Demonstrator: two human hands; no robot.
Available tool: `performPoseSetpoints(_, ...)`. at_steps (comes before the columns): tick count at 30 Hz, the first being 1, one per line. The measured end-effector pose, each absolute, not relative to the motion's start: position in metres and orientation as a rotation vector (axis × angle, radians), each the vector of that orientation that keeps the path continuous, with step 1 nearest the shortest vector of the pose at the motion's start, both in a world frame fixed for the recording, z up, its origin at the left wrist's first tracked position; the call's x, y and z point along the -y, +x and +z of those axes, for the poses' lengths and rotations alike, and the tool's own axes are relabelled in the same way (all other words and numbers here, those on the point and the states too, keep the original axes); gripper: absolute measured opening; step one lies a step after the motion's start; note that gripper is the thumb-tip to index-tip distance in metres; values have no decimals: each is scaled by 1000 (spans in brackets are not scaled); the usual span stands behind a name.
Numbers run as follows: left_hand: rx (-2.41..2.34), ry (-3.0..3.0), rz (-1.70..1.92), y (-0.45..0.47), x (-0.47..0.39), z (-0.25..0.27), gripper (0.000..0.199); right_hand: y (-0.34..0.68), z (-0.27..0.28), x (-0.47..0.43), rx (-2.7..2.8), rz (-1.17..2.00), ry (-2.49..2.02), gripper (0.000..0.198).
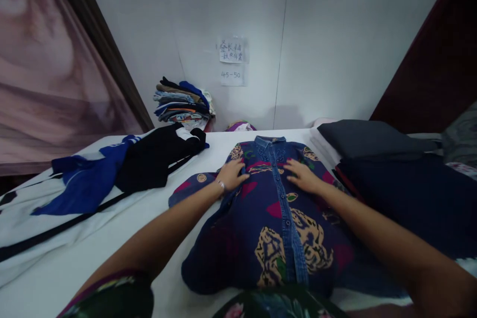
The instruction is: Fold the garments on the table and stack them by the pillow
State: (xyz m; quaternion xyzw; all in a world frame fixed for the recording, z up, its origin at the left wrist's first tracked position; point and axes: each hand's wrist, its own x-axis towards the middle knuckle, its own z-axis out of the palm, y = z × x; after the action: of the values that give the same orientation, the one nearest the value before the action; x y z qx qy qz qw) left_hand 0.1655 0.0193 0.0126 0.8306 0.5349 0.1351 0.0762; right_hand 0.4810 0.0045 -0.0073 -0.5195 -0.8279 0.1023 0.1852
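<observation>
Head view: your shirt (pixel 274 198) lies front side up on the white table (pixel 222 140), its denim collar (pixel 270 143) toward the far edge and its hem toward you. The button strip (pixel 285 208) runs lengthwise down the middle of the front. Your left hand (pixel 231 175) rests on the upper part of the shirt, left of the button strip, with its fingers loosely extended and the thumb set apart, pointing toward the strip. A bracelet (pixel 222 185) sits on that wrist. Your right hand (pixel 302 176) rests on the opposite side of the strip at about the same level, fingers spread wide and directed toward the strip. One patterned sleeve (pixel 194 186) extends outward beyond your left forearm. Beneath your right forearm the dark fabric blends together, so the shirt's edge there cannot be traced with certainty. To the right of the shirt, a grey folded garment (pixel 372 139) lies on top of dark navy cloth (pixel 410 194). To the left, well apart from the shirt, a blue garment (pixel 89 179) lies against a black garment (pixel 152 159). Near the wall (pixel 335 35), a pile of folded clothes (pixel 182 102) stands left of two paper notes (pixel 231 53), the lower marked "45-50".
</observation>
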Motion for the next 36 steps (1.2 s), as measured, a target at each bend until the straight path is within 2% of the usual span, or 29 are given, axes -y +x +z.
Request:
performPoseSetpoints(2, -1651, 2363, 330, 144, 7, -23, 44, 495, -48, 20, 2391, 344, -1548, 47)
performPoseSetpoints(5, -1748, 2306, 365, 118, 38, -42, 45, 518, -78, 44, 2395, 385, -1632, 49)
performPoseSetpoints(10, -1939, 2334, 461, 110, 81, -27, 31, 539, -89, 66, 2297, 461, -1642, 54)
performPoseSetpoints(15, -2164, 2078, 173, 117, 110, -23, 37, 548, -103, 82, 2255, 441, -1602, 58)
performPoseSetpoints(19, -2140, 1959, 118, 123, 110, -27, 38, 551, -113, 88, 2262, 295, -1578, 58)
performPoseSetpoints(22, -2063, 1881, 213, 121, 100, -26, 30, 550, -115, 89, 2290, 238, -1580, 59)
performPoseSetpoints(25, -2118, 1790, 372, 107, 93, -21, 33, 551, -115, 92, 2314, 240, -1597, 58)
performPoseSetpoints(31, -2150, 1708, 207, 78, 92, -15, 38, 554, -118, 95, 2350, 213, -1604, 54)
performPoseSetpoints(36, -2143, 1265, 630, 82, 75, -12, 53, 552, -119, 95, 2361, 169, -1614, 53)
